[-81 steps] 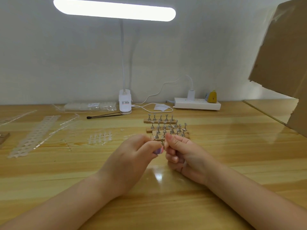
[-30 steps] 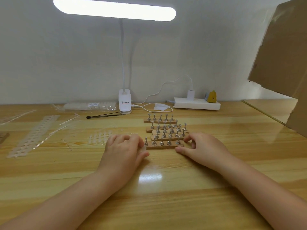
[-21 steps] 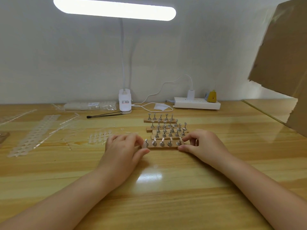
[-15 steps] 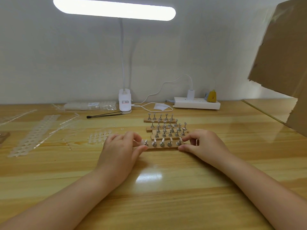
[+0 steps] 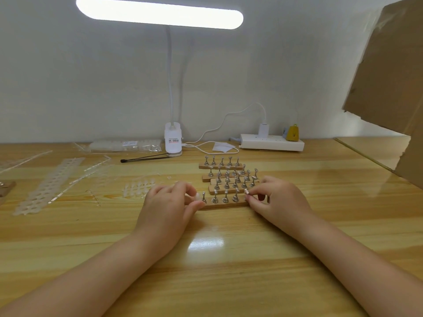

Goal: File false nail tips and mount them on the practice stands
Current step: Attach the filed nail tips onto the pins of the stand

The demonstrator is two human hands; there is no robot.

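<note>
My left hand (image 5: 169, 202) and right hand (image 5: 278, 199) pinch the ends of the nearest wooden stand (image 5: 225, 204), fingers curled.

Nail-craft workbench, wooden desk (image 5: 229, 259), clip lamp (image 5: 173, 143), power strip (image 5: 272, 145), practice stands (image 5: 225, 203)

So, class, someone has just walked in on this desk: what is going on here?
A person is working at the nearest wooden stand strip on a wooden desk. The left hand pinches at its leftmost metal peg, the right hand at the rightmost peg. Four more stand strips sit just behind. Loose clear nail tips lie to the left.
</note>
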